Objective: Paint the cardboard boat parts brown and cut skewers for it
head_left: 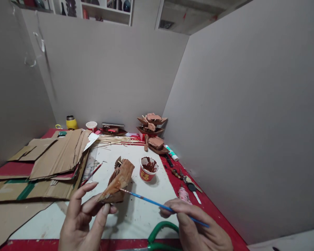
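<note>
Pinched between the thumb and fingers of my left hand (pixel 90 216) is the lower end of a small brown model boat (pixel 120 179), tilted above the white board. A slim blue paintbrush (pixel 151 202) sits in the grip of my right hand (pixel 196 223). Its bristle tip touches the boat's side, where the surface looks wet and glossy. Just beyond the boat stands a red and white paper cup (pixel 147 174) with dark brown paint smeared inside. Green-handled scissors (pixel 163 226) lie by my right hand, partly hidden by it.
Torn cardboard sheets (pixel 57 153) are stacked on the left. Thin wooden sticks (pixel 117 140) and more model boats (pixel 151 122) line the back. Tools, including pliers (pixel 189 183), lie along the right edge beside a grey partition (pixel 251 104). A yellow flask (pixel 71 123) stands back left.
</note>
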`<state>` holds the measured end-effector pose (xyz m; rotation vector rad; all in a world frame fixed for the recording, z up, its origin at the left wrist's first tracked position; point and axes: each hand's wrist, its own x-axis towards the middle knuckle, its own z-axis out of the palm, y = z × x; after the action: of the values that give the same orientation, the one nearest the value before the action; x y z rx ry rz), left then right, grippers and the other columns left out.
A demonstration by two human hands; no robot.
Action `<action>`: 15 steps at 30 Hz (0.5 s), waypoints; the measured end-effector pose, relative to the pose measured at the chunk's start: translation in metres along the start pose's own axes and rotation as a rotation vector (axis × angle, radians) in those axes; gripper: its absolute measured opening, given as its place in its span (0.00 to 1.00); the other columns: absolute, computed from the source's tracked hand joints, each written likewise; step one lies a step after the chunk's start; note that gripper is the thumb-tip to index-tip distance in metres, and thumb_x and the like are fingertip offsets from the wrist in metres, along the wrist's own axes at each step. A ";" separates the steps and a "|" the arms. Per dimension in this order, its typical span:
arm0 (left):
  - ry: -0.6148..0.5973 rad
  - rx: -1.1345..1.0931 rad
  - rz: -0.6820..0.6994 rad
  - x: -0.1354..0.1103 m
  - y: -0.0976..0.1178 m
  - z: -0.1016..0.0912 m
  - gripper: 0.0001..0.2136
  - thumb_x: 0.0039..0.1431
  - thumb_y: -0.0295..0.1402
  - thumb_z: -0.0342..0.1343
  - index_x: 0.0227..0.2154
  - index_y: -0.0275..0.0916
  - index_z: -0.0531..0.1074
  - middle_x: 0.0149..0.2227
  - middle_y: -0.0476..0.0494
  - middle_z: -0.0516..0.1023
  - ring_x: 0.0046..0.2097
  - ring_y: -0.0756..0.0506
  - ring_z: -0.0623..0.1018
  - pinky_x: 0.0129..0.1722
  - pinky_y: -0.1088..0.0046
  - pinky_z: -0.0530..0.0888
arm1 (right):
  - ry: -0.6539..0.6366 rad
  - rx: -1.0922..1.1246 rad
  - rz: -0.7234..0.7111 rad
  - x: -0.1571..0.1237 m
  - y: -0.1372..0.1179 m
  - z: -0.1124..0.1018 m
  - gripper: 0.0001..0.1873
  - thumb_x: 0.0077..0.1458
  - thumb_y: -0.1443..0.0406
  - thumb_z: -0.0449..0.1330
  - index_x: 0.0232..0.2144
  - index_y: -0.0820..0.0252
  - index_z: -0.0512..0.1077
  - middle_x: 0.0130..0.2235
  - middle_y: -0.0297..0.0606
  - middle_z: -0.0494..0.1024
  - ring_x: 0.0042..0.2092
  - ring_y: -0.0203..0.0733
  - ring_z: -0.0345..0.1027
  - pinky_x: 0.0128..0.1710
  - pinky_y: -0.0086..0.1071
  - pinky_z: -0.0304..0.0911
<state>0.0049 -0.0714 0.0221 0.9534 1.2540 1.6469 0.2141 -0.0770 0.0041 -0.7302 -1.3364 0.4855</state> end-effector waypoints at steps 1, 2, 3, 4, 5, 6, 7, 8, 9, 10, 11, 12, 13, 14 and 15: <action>-0.001 -0.004 -0.007 0.001 0.002 0.000 0.27 0.49 0.44 0.71 0.49 0.48 0.67 0.33 0.49 0.86 0.31 0.46 0.83 0.36 0.74 0.79 | 0.055 -0.009 0.031 -0.001 0.001 0.000 0.07 0.64 0.65 0.63 0.40 0.52 0.82 0.33 0.37 0.84 0.32 0.39 0.81 0.34 0.30 0.79; -0.003 -0.011 -0.014 0.001 0.003 -0.001 0.27 0.48 0.44 0.71 0.49 0.48 0.67 0.33 0.49 0.86 0.30 0.46 0.82 0.36 0.74 0.79 | 0.107 -0.017 0.056 -0.002 0.003 0.000 0.06 0.64 0.65 0.64 0.40 0.52 0.82 0.33 0.36 0.84 0.32 0.39 0.81 0.34 0.29 0.79; -0.007 -0.017 -0.019 0.002 0.004 -0.001 0.27 0.48 0.44 0.71 0.49 0.47 0.67 0.33 0.49 0.86 0.30 0.47 0.82 0.35 0.74 0.79 | 0.143 -0.025 0.074 -0.002 0.004 0.000 0.06 0.64 0.65 0.64 0.39 0.51 0.82 0.32 0.35 0.85 0.31 0.39 0.81 0.34 0.28 0.79; -0.010 -0.022 -0.025 0.002 0.005 -0.001 0.27 0.47 0.44 0.71 0.48 0.47 0.67 0.33 0.49 0.86 0.30 0.47 0.82 0.35 0.74 0.79 | 0.163 -0.031 0.080 -0.002 0.004 0.000 0.05 0.63 0.64 0.65 0.39 0.51 0.82 0.32 0.35 0.85 0.31 0.38 0.81 0.33 0.27 0.79; -0.011 -0.026 -0.030 0.003 0.005 -0.001 0.27 0.47 0.44 0.71 0.48 0.47 0.67 0.33 0.49 0.86 0.30 0.47 0.82 0.35 0.74 0.78 | 0.162 -0.032 0.080 -0.001 0.004 0.000 0.05 0.63 0.64 0.65 0.39 0.51 0.82 0.31 0.35 0.85 0.31 0.39 0.81 0.34 0.28 0.79; -0.010 -0.029 -0.033 0.003 0.006 -0.001 0.27 0.47 0.43 0.71 0.48 0.47 0.67 0.33 0.49 0.86 0.30 0.47 0.82 0.35 0.75 0.78 | 0.144 -0.027 0.069 -0.001 0.004 0.000 0.05 0.63 0.64 0.65 0.39 0.52 0.83 0.30 0.36 0.85 0.31 0.39 0.81 0.34 0.28 0.79; -0.009 -0.029 -0.035 0.003 0.006 0.000 0.27 0.47 0.43 0.72 0.48 0.47 0.66 0.33 0.49 0.86 0.30 0.47 0.82 0.35 0.75 0.78 | 0.114 -0.018 0.049 0.000 0.004 0.000 0.05 0.63 0.64 0.65 0.39 0.52 0.83 0.30 0.36 0.85 0.31 0.39 0.81 0.34 0.29 0.79; -0.007 -0.027 -0.035 0.003 0.007 0.000 0.27 0.47 0.43 0.71 0.48 0.47 0.66 0.33 0.49 0.86 0.30 0.47 0.82 0.35 0.75 0.78 | 0.077 -0.009 0.024 0.000 0.003 0.000 0.06 0.64 0.64 0.64 0.39 0.52 0.83 0.30 0.37 0.85 0.32 0.40 0.81 0.34 0.30 0.79; -0.005 -0.027 -0.033 0.002 0.008 0.000 0.27 0.47 0.42 0.71 0.48 0.47 0.66 0.33 0.49 0.86 0.30 0.47 0.82 0.35 0.75 0.78 | 0.048 -0.001 0.001 0.000 0.003 -0.001 0.06 0.64 0.64 0.64 0.40 0.53 0.82 0.30 0.37 0.85 0.32 0.40 0.81 0.35 0.31 0.79; -0.003 -0.024 -0.031 0.002 0.008 0.001 0.27 0.47 0.42 0.71 0.48 0.47 0.67 0.32 0.49 0.86 0.30 0.47 0.82 0.36 0.75 0.78 | 0.030 0.002 -0.011 0.000 0.002 -0.001 0.06 0.64 0.64 0.64 0.40 0.53 0.82 0.31 0.38 0.85 0.33 0.40 0.81 0.35 0.31 0.78; -0.001 -0.021 -0.028 0.002 0.009 0.001 0.26 0.48 0.42 0.71 0.48 0.47 0.66 0.32 0.49 0.86 0.30 0.47 0.82 0.36 0.75 0.78 | 0.025 0.000 -0.011 -0.001 0.002 -0.001 0.06 0.64 0.64 0.64 0.40 0.53 0.82 0.31 0.38 0.85 0.33 0.40 0.81 0.35 0.31 0.78; 0.001 -0.021 -0.025 0.002 0.009 0.001 0.26 0.48 0.42 0.71 0.48 0.47 0.66 0.31 0.50 0.86 0.30 0.47 0.82 0.36 0.76 0.78 | 0.038 -0.006 -0.004 -0.001 0.003 -0.001 0.06 0.64 0.64 0.64 0.40 0.53 0.82 0.32 0.37 0.85 0.33 0.40 0.81 0.35 0.31 0.78; 0.005 -0.022 -0.023 0.002 0.010 0.001 0.26 0.48 0.41 0.71 0.48 0.47 0.66 0.31 0.50 0.86 0.30 0.47 0.82 0.36 0.76 0.78 | 0.064 -0.016 0.011 -0.001 0.003 -0.001 0.06 0.64 0.64 0.64 0.40 0.52 0.82 0.32 0.37 0.85 0.33 0.40 0.81 0.35 0.31 0.78; 0.009 -0.022 -0.022 0.002 0.010 0.001 0.26 0.47 0.41 0.71 0.47 0.47 0.67 0.31 0.50 0.86 0.29 0.47 0.82 0.36 0.76 0.79 | 0.097 -0.026 0.027 -0.001 0.004 -0.001 0.05 0.63 0.64 0.65 0.39 0.52 0.82 0.32 0.36 0.85 0.33 0.39 0.81 0.35 0.30 0.78; 0.011 -0.021 -0.022 0.002 0.010 0.001 0.26 0.47 0.41 0.71 0.47 0.47 0.67 0.31 0.50 0.86 0.29 0.47 0.82 0.36 0.75 0.79 | 0.132 -0.039 0.040 -0.001 0.004 -0.001 0.05 0.63 0.63 0.65 0.38 0.52 0.82 0.32 0.35 0.84 0.33 0.38 0.81 0.35 0.29 0.78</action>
<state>0.0033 -0.0704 0.0319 0.9153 1.2482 1.6472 0.2148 -0.0752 0.0001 -0.8089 -1.2122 0.4366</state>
